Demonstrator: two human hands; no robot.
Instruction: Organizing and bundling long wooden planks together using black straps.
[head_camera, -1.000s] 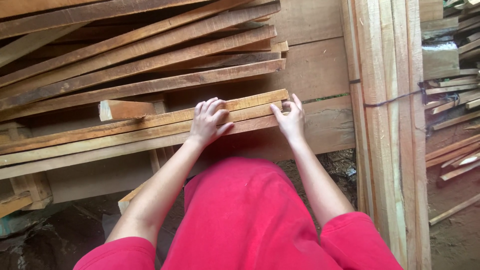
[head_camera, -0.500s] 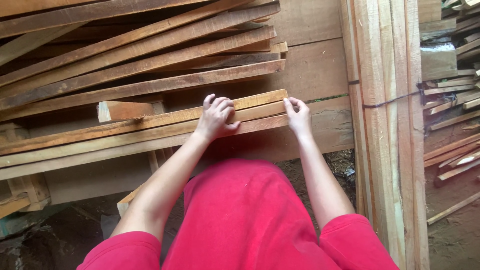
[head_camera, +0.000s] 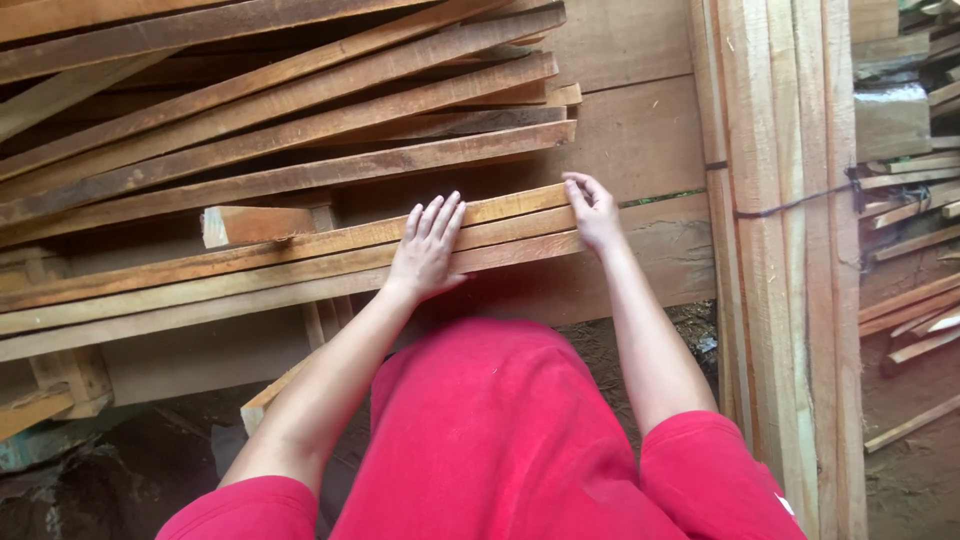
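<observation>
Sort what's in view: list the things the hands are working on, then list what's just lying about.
In hand:
- left hand, flat on the light wooden slats
- right hand, at the slats' end

Lying about:
- darker slat pile behind
- tied bundle of planks, right
- short offcut
- scattered scrap wood, far right

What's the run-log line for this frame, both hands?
left hand: flat, fingers spread on wooden slats | right hand: at slats' right end, grip unclear | behind: loose slat pile | right: tied plank bundle

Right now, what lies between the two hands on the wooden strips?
In the head view, only bare strip surface: the left hand lies flat on the wooden strips, the right hand at their end.
</observation>
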